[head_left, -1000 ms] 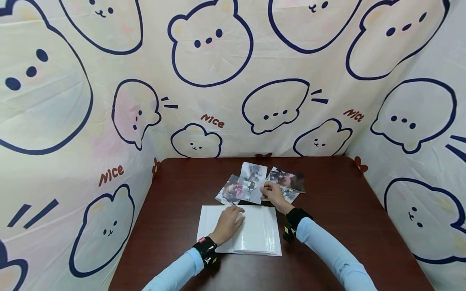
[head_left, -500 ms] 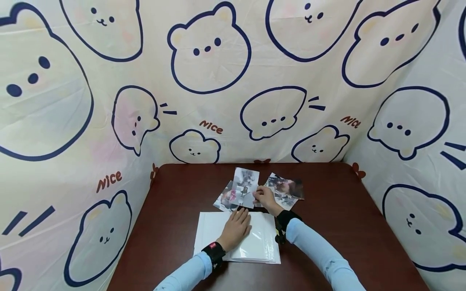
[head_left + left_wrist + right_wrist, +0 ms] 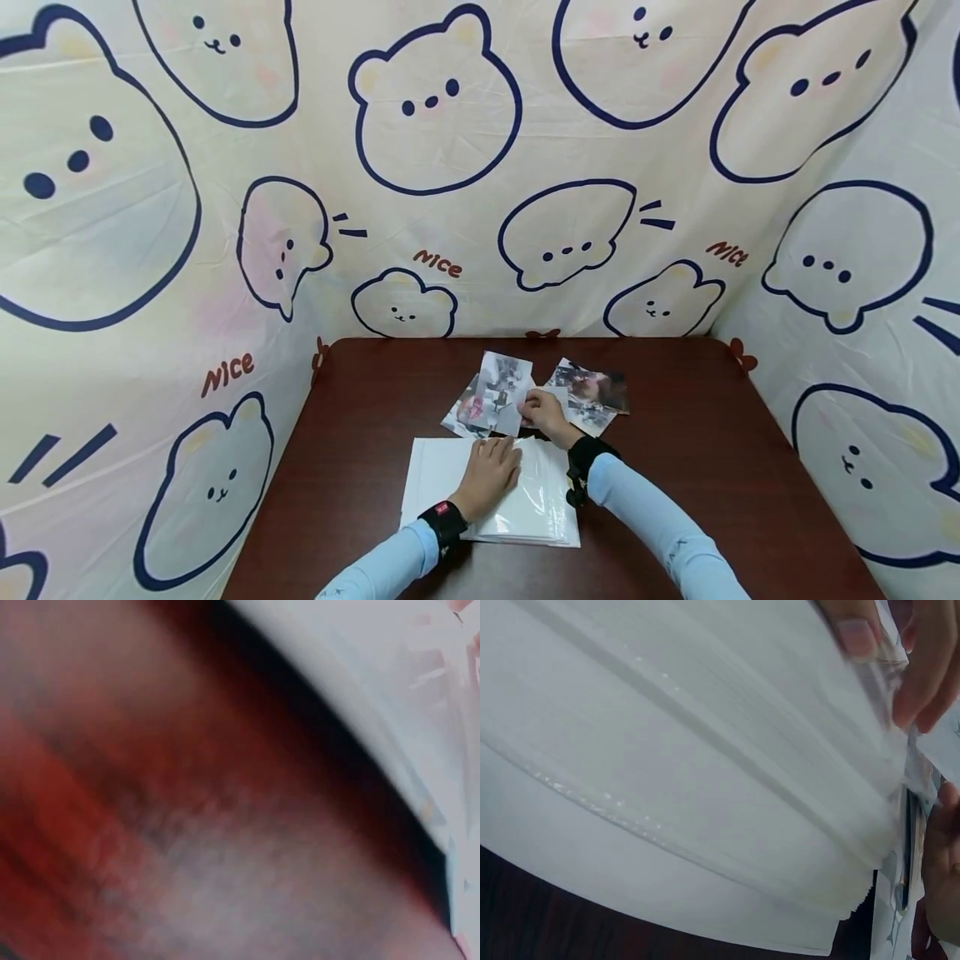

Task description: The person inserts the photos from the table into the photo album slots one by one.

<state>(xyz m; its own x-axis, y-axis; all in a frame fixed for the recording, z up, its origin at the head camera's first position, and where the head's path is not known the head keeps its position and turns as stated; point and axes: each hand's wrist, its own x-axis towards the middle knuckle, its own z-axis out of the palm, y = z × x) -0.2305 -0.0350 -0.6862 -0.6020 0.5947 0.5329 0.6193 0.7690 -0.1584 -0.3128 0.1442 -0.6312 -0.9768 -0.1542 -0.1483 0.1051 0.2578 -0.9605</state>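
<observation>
A white stack of clear-pocket album sleeves (image 3: 525, 504) lies on the dark brown table (image 3: 360, 433). My left hand (image 3: 491, 473) lies on top of the stack, fingertips at its far edge. In the right wrist view its thumb and fingers (image 3: 853, 634) pinch the lifted edge of the top clear sleeve (image 3: 690, 765). Just beyond the stack, my right hand (image 3: 542, 412) pinches the corner of a photo (image 3: 504, 385). The palm of that hand (image 3: 939, 862) shows at the frame's right edge. The left wrist view gives only blurred table (image 3: 187, 825) and the sleeve edge (image 3: 390, 682).
Another photo (image 3: 467, 410) lies partly under the held one, and more photos (image 3: 592, 392) lie to the right of my right hand. Bear-print cloth walls (image 3: 450, 167) close in the table's back and both sides. Bare tabletop lies left and right of the stack.
My left hand slid forward over the sleeves to their far edge. My right hand drew the photo left and nearer, towards the stack.
</observation>
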